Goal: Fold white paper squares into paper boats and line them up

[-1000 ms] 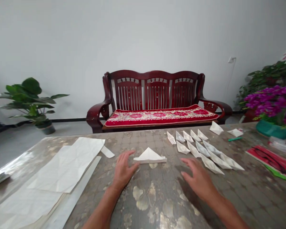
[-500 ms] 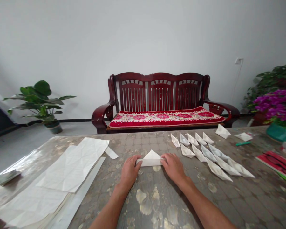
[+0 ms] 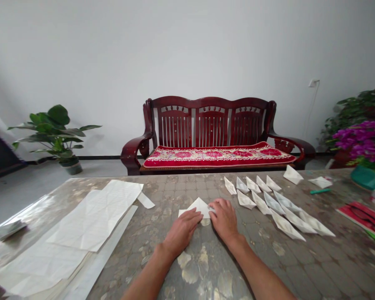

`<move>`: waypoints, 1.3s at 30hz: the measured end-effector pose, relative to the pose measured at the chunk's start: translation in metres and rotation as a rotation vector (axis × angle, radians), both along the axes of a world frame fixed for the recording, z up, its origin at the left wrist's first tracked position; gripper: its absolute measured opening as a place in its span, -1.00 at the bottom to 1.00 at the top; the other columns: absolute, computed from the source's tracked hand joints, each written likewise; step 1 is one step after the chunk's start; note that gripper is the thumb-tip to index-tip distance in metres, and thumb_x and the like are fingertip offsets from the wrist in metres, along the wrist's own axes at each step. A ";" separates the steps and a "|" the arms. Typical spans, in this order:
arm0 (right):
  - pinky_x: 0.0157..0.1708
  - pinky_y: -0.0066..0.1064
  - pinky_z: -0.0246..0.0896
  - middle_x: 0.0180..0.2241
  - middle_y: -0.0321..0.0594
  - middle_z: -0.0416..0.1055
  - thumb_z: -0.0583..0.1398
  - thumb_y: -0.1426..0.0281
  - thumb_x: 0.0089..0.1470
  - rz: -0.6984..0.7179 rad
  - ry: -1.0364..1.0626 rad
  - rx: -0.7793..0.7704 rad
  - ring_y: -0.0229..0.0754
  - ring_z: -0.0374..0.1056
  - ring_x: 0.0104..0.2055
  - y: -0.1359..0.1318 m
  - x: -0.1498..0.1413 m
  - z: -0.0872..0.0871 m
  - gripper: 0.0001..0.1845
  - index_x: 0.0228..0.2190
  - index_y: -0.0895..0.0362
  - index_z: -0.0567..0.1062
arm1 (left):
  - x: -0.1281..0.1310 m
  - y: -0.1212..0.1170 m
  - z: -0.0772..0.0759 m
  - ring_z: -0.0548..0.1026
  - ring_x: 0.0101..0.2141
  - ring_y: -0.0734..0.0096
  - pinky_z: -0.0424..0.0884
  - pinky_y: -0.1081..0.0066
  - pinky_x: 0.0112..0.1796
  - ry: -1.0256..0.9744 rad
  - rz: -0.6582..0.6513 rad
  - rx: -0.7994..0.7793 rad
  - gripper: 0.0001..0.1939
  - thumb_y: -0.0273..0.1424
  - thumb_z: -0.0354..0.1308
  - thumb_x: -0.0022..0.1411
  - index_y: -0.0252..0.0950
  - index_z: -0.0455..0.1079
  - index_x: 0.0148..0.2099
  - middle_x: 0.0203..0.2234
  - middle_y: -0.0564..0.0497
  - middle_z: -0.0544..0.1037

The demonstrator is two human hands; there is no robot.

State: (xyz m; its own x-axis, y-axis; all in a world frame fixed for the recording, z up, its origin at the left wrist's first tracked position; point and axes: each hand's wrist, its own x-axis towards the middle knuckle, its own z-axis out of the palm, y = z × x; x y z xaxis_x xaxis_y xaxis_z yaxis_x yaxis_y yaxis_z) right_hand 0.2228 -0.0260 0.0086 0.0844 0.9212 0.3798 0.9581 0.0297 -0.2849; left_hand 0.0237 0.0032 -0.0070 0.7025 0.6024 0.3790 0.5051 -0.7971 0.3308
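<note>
A folded sheet of white paper point(image 3: 199, 205) lies on the table in front of me, with a triangular peak on top and a straight band along its lower edge. My left hand point(image 3: 183, 229) rests flat across the band's left and middle part, fingers stretched out over it. At the right end of the band, the bent fingers and thumb of my right hand point(image 3: 224, 218) grip the paper. Both hands hide parts of the band. To the right of my right hand stand several folded paper boats point(image 3: 285, 224) in rows.
White creased sheets point(image 3: 90, 221) lie stacked on the left of the patterned table point(image 3: 137, 266), near a small paper strip point(image 3: 146, 200). A teal pen point(image 3: 320, 191), a red booklet point(image 3: 362, 214) and purple flowers point(image 3: 362, 137) are on the right. A wooden bench point(image 3: 211, 129) stands behind.
My left hand has moved from gripping the paper's left end to lying over its band, nearer the middle. My right hand stays at the right end, shifted slightly inward.
</note>
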 end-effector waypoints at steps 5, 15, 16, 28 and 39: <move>-0.15 -0.32 0.02 -0.27 -0.26 0.47 0.11 0.41 0.23 0.174 -0.114 -0.023 -0.13 0.24 -0.13 -0.005 -0.004 0.000 -0.80 -0.33 0.01 0.55 | 0.009 -0.005 0.004 0.29 0.21 0.20 0.24 0.12 0.19 0.187 0.091 -0.034 -0.57 -0.42 0.04 0.33 -0.22 0.29 0.22 0.20 -0.08 0.36; -0.15 -0.33 0.15 -0.18 -0.21 0.47 0.16 0.38 0.20 0.235 -0.235 -0.127 -0.11 0.30 -0.10 -0.007 -0.001 0.007 -0.88 -0.24 0.07 0.51 | 0.005 0.002 -0.003 0.28 0.21 0.15 0.26 0.11 0.17 0.240 0.246 0.011 -0.55 -0.39 0.05 0.32 -0.20 0.27 0.24 0.21 -0.10 0.33; -0.17 -0.33 0.17 -0.19 -0.17 0.48 0.15 0.42 0.21 0.242 -0.284 -0.145 -0.09 0.31 -0.11 -0.006 -0.001 0.009 -0.87 -0.24 0.09 0.51 | 0.005 0.003 -0.003 0.29 0.20 0.16 0.26 0.13 0.17 0.225 0.252 0.001 -0.56 -0.41 0.05 0.31 -0.20 0.29 0.22 0.20 -0.10 0.34; -0.34 -0.34 0.22 -0.30 0.02 0.51 0.09 0.61 0.16 0.400 -0.463 -0.184 -0.05 0.41 -0.23 0.000 -0.008 0.014 -0.80 -0.29 0.26 0.52 | 0.004 0.003 0.008 0.38 0.12 0.19 0.29 0.19 0.13 0.153 0.319 -0.065 -0.61 -0.40 0.09 0.30 -0.18 0.36 0.16 0.14 -0.09 0.42; -0.21 -0.33 0.14 -0.32 -0.08 0.48 0.06 0.56 0.18 0.361 -0.381 -0.050 -0.09 0.36 -0.23 0.005 0.001 0.023 -0.79 -0.33 0.17 0.49 | 0.006 0.000 0.012 0.49 -0.06 0.22 0.38 0.23 -0.01 0.078 0.332 -0.034 -0.71 -0.40 -0.04 0.37 -0.20 0.47 0.01 -0.05 -0.06 0.56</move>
State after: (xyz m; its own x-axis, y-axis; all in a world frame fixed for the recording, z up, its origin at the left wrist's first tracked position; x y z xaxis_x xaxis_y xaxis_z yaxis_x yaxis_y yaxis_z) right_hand 0.2235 -0.0209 0.0318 -0.3769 0.8841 0.2764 0.9255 0.3719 0.0724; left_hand 0.0296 0.0033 0.0053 0.4925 0.8142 0.3076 0.7599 -0.5745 0.3042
